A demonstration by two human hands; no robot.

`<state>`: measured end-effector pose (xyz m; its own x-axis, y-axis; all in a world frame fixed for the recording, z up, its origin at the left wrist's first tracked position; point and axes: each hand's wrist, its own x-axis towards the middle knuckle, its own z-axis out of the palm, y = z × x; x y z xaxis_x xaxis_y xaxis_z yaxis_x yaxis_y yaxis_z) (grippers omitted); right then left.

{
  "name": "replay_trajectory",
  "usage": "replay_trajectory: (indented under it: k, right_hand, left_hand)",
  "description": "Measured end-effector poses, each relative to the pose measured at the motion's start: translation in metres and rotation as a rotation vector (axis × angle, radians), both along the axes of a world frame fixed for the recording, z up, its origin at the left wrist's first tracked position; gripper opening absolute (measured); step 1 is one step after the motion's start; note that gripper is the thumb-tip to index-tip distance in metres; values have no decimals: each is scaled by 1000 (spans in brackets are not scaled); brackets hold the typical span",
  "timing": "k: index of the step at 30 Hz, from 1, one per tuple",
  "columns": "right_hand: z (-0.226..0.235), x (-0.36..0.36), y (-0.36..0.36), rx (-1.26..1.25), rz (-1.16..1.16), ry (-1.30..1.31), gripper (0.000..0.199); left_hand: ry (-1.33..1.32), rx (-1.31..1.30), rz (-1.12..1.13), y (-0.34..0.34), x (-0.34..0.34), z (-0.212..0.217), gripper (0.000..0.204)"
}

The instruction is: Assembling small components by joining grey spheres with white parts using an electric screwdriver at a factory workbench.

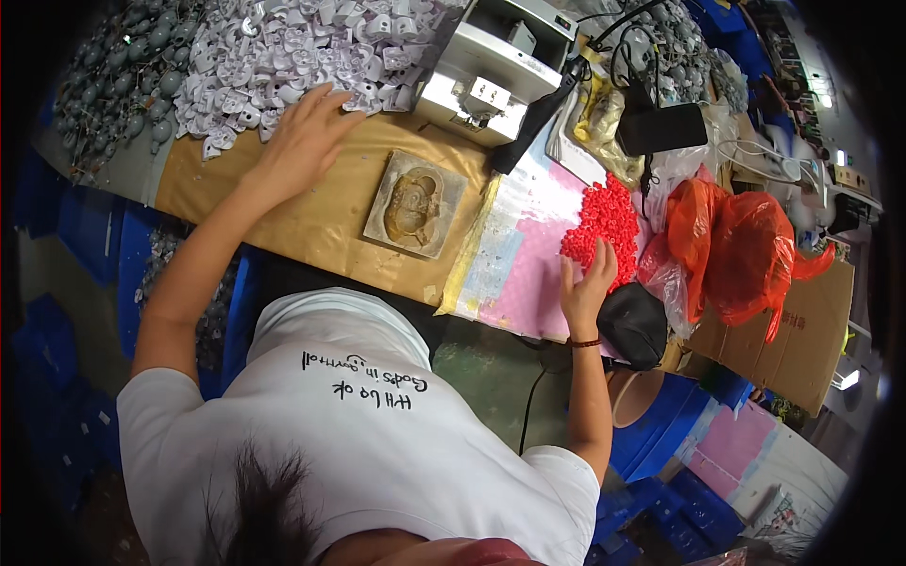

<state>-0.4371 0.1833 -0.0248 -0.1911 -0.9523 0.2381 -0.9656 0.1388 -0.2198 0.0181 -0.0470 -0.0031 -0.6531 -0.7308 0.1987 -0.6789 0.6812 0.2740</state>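
My left hand reaches over the table's far left, its fingers stretched out and apart at the near edge of a heap of white plastic parts. No part shows in its grasp. On the right, my right hand is at the near side of a pile of small red pieces. Its thumb and fingers stand apart, with the fingertips against the pile; I see nothing held. Between the hands a square metal block with a hollowed, rounded shape lies on brown paper.
A white and grey machine stands behind the block. Grey round parts with wires fill the far left. Beyond the red pieces lie a black phone and red plastic bags. Blue bins stand below the table's right side.
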Motion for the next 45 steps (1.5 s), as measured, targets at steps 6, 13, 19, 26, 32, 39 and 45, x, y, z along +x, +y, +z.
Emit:
replay_trajectory:
  k: [6,13,19,26,32,39,45]
  right_hand:
    - [-65,-31,-3,-81,-309,124,82]
    - [-62,24,-71,-261,-241,57,47]
    - [-56,58,-94,-275,-188,29,28]
    - [-54,51,-97,-299,-153,50,17]
    - [-34,40,-99,-353,-138,47,16]
    - [-23,71,-126,-243,218,-172,18]
    - [-45,62,-147,-115,284,170,17]
  left_hand:
    - [-34,-28,72,-23,-29,-25,59]
    - [-38,-90,76,-30,-30,-40,58]
    - [5,-154,44,-32,-28,-42,45]
    - [101,-225,-43,-32,-25,-46,17]
    - [225,-240,-69,-12,-15,-27,14]
    - [216,60,-191,43,11,-34,21]
    - [176,165,-181,59,18,-32,23]
